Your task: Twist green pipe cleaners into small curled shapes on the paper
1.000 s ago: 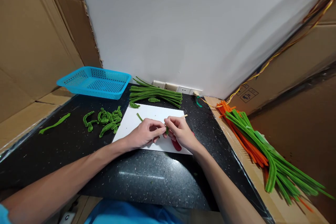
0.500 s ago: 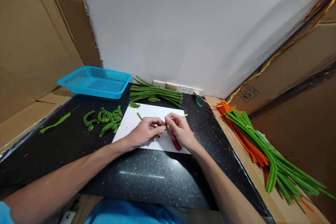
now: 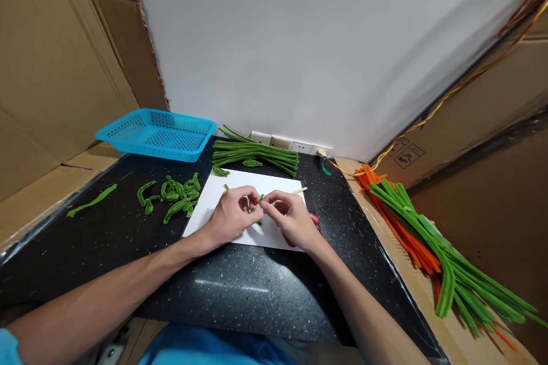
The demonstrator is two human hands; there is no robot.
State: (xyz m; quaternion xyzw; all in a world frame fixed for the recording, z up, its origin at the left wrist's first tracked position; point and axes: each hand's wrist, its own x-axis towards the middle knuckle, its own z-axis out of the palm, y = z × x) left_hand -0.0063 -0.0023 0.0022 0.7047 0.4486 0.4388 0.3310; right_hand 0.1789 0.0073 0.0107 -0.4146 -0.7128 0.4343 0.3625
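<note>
Both hands meet over a white sheet and pinch a short green pipe cleaner at their fingertips. My left hand is closed on it from the left; my right hand is closed on it from the right. Most of the piece is hidden by the fingers. Under my right hand lies a red-handled tool, largely covered, so its kind is unclear. The tip of a thin wooden stick pokes out behind that hand. Left of the sheet lie several bent green pipe cleaner shapes.
A bundle of dark green pipe cleaners lies behind the sheet, near wall sockets. A blue basket stands at the back left. Orange strips and bright green pipe cleaners lie on cardboard at right. A green strip lies far left.
My hands have drawn closer together, and the right hand has moved slightly left and turned. More of the wooden stick and the red-handled tool shows now. The pipe cleaner stays pinched.
</note>
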